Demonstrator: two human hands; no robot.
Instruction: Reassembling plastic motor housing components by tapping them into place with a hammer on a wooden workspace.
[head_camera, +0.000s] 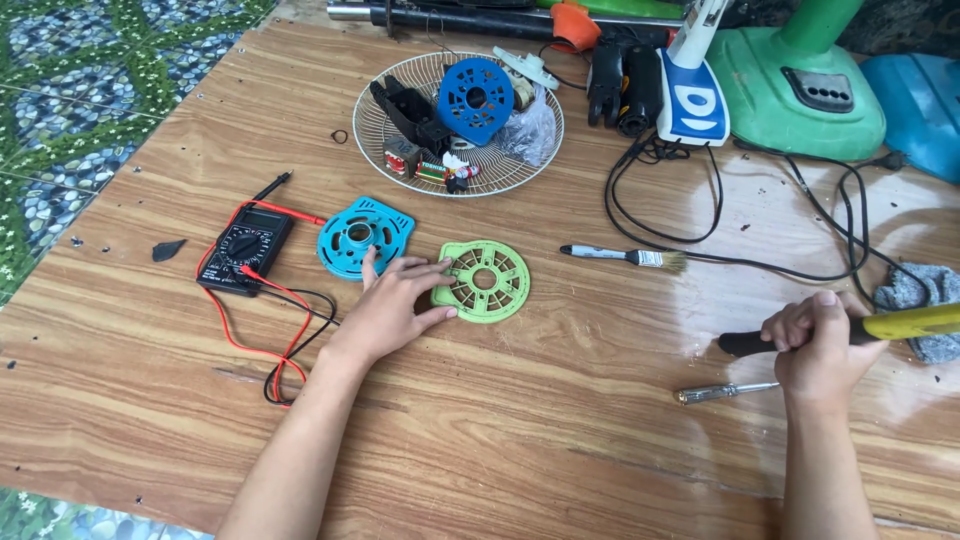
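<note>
The person is working at a wooden bench. The left hand is lying spread, palm down, with its fingertips pressing on the near left edge of a round light-green plastic cover; the hand is gripping nothing. The cover is lying flat near the middle of the bench. Just left of it, a blue plastic cover is lying flat, and the thumb is touching its near edge.

The right hand is closing fully around a tool with a yellow and black handle, holding it roughly level above the bench at the right. A small screwdriver is lying just beside that hand, on the near side.

A black multimeter with red and black leads is sitting at the left. A small paintbrush is lying right of the green cover. A white wire fan guard farther back is holding loose parts. A grey rag is lying at the right edge.
</note>
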